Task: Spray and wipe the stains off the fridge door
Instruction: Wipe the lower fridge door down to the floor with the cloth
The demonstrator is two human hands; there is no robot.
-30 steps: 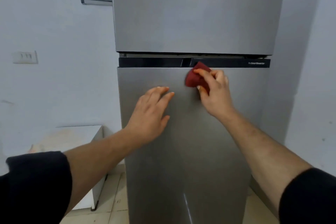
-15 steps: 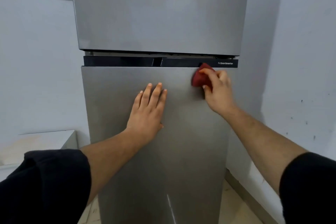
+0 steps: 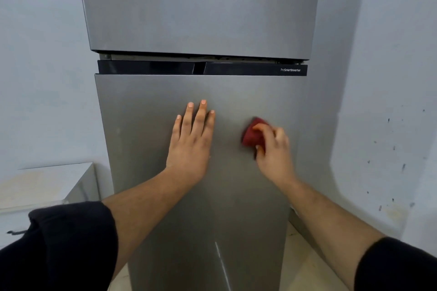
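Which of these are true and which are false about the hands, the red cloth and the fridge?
1. The right hand holds the red cloth against the lower fridge door. True.
2. The left hand holds a spray bottle. False: it lies flat and empty on the door.
3. The cloth touches the black strip. False: it is well below the strip.
4. Both fridge doors are shut. True.

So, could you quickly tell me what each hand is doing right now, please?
Left hand: open, flat on the lower fridge door, holding nothing.
Right hand: closed on the red cloth.
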